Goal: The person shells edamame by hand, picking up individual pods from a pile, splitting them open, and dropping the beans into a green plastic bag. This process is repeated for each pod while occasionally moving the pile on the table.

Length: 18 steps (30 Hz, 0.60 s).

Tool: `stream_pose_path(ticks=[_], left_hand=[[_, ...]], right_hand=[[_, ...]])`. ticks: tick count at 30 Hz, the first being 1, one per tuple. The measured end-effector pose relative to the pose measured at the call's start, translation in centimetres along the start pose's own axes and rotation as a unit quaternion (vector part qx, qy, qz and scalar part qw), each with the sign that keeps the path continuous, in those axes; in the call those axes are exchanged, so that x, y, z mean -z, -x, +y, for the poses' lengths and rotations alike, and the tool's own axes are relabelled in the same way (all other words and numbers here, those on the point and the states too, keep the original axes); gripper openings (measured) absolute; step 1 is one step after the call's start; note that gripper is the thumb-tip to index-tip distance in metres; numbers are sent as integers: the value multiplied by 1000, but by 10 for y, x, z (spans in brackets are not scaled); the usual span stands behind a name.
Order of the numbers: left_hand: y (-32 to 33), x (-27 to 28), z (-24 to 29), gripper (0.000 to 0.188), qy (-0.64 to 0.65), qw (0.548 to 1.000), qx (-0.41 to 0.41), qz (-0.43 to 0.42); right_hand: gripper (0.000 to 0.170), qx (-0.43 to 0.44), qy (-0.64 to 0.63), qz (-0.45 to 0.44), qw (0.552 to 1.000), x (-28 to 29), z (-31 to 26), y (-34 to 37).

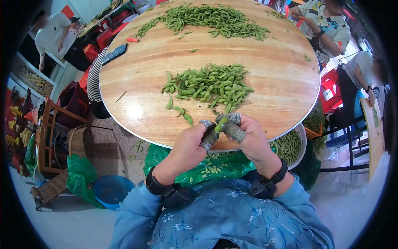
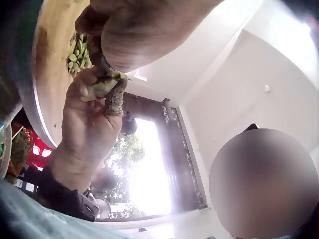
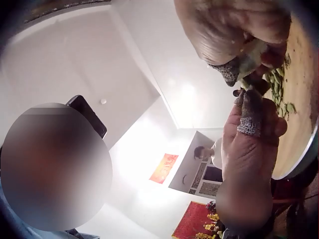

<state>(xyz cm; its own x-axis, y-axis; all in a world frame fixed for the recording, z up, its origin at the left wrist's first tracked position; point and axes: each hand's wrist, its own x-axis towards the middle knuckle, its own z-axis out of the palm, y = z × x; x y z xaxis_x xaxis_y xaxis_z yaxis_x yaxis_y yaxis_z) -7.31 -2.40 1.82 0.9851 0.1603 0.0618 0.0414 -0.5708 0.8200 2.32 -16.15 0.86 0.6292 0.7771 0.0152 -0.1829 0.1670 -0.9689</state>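
Over the table's near edge, both hands meet at one green soybean pod (image 1: 222, 124). My right hand (image 1: 253, 139) pinches the pod between thumb and fingers. At its other end are the fingertips of my left hand (image 1: 187, 145), curled in to pinch it. Grey knitted finger covers wrap the thumb and a finger of each hand. In the left wrist view the pod (image 2: 102, 88) lies across the fingers of the right hand (image 2: 89, 124). Just beyond the hands is a small heap of pods (image 1: 211, 85), with a few loose ones (image 1: 179, 109) at its left.
A larger heap of pods (image 1: 207, 18) covers the far part of the round wooden table (image 1: 137, 83). A phone (image 1: 115, 54) lies at the left edge. Below are a green plastic bag (image 1: 159, 159) with shelled beans, a basket of pods (image 1: 288, 147) and a blue basin (image 1: 112, 191). Other people are around.
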Motion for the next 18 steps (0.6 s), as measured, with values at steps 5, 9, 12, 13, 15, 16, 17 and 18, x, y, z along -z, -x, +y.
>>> stream_pose_path(ticks=[5,9,12,13,15,16,17,18], left_hand=[[0,-3,0,15,42,998,-21,38],[4,-9,3,15,-15,998,-45,39],[5,-11,6,17,-107,989,-82,64],[5,-11,6,17,-106,989,-81,64],[6,-11,6,20,-159,981,-92,60],[6,-11,7,20,-159,981,-91,60],[6,-11,8,20,-172,978,-101,66],[6,-11,9,20,-185,974,-110,73]], right_hand=[[14,-50,-90,9,995,13,7,10],[13,-59,-61,14,996,11,2,14],[11,-62,-59,3,996,11,0,16],[11,-62,-59,3,996,11,0,16],[9,-62,-64,1,996,12,0,16],[9,-63,-64,1,996,12,0,16],[9,-60,-60,3,996,12,1,16],[9,-58,-55,4,997,12,1,16]])
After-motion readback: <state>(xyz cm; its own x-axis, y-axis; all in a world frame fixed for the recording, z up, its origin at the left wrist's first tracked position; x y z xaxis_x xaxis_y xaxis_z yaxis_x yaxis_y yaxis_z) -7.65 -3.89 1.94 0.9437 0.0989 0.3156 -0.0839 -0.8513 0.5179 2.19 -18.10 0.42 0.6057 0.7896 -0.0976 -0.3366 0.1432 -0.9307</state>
